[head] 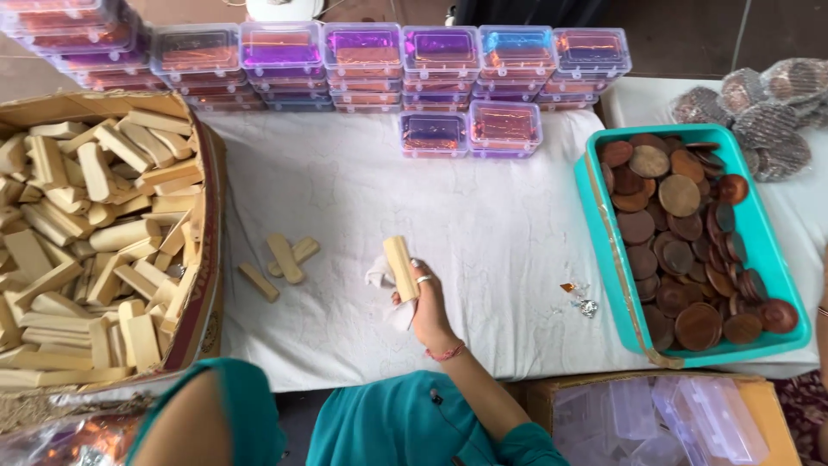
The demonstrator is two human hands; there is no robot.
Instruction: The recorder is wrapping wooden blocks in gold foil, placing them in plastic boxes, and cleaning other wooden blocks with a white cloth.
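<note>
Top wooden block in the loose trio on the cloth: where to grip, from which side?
Grip the top block across its long sides near the middle, coming from above. It lies flat, crossed over another block, so its edges are exposed; the third block lies apart.

Left hand out of sight, cardboard box [203, 285] cut off at the left edge, white cloth [379, 278] half hidden behind the right hand [426, 306], clear cases [690, 414] cropped at the bottom
</note>
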